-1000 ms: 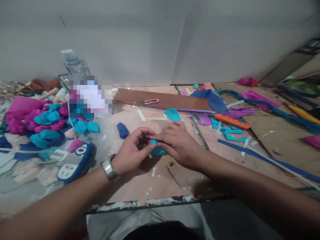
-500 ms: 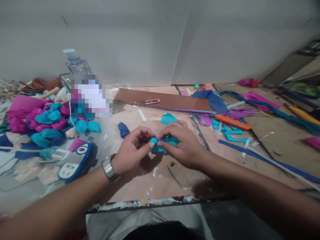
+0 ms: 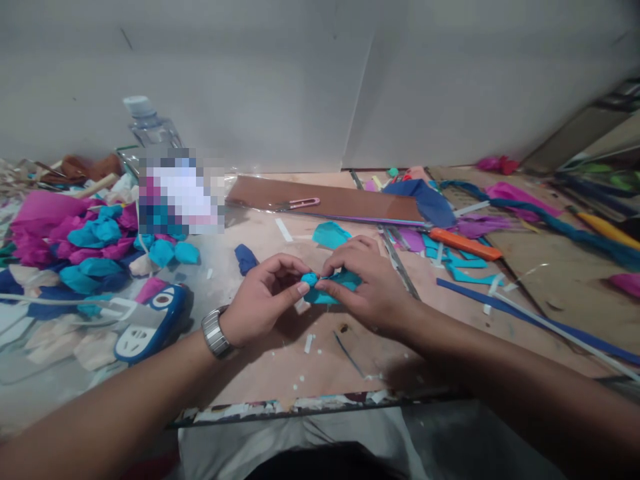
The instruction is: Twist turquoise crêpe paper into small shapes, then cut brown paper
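Between my hands, over the middle of the table, is a piece of turquoise crepe paper (image 3: 325, 293), bunched into a small knob at its left end. My left hand (image 3: 267, 297) pinches that knob between thumb and fingers; a metal watch band circles the wrist. My right hand (image 3: 370, 283) is closed on the rest of the paper, which partly hides behind its fingers. Just beyond my hands lies a loose turquoise piece (image 3: 331, 234). A small dark blue folded piece (image 3: 245, 259) rests to the left of my left hand.
Crumpled magenta and turquoise paper pieces (image 3: 100, 267) heap at the left, by a blue-and-white power strip (image 3: 150, 323) and a clear bottle (image 3: 153, 127). Pink-handled thread snips (image 3: 303, 203) lie on a brown sheet (image 3: 345, 201) behind my hands. An orange cutter (image 3: 465, 244) lies at right among paper strips.
My fingers have shifted slightly on the turquoise paper, and its left end looks rounder. The loose turquoise piece behind shows further to the left. The view has moved a little.
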The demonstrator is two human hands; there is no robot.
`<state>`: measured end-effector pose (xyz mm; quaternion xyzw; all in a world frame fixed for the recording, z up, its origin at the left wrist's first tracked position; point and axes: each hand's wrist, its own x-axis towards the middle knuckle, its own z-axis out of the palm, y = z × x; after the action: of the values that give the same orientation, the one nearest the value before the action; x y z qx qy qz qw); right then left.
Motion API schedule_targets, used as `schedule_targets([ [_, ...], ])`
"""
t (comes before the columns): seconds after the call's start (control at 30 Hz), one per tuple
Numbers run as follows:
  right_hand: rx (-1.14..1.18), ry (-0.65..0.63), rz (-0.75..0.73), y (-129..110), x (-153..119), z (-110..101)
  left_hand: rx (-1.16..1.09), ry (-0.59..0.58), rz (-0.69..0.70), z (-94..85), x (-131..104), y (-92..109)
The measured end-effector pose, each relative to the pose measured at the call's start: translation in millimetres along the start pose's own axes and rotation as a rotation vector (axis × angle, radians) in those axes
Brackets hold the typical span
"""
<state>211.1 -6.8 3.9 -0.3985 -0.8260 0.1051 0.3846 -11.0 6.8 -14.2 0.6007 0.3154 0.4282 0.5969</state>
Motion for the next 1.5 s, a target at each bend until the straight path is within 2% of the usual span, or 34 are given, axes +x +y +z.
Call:
schedule_targets([
  [0.27,0.035,-0.067,0.006,-2.7,-0.3,-1.5,-0.160,-0.047,-0.043,0.2,1.8,-4.0],
  [0.43,0.020,-0.086,0.012,-0.5,-1.3,-0.7,-0.085,-0.026,-0.050,1.7,0.2,-2.1],
  [0.63,0.016,-0.062,0.007,2.7,-2.3,2.0,0.061,0.060,0.026,4.6,-1.3,0.4],
  [0.9,0.011,-0.042,-0.008,4.3,-0.5,3.3,0.167,0.080,0.020,3.1,-4.0,3.2],
  [1.33,0.026,-0.036,-0.021,2.6,-0.5,3.4,0.239,-0.036,0.025,4.0,-4.7,5.7],
  [1.5,0.036,-0.028,-0.011,2.7,-1.1,3.9,0.180,-0.063,-0.006,6.6,-6.8,6.6],
])
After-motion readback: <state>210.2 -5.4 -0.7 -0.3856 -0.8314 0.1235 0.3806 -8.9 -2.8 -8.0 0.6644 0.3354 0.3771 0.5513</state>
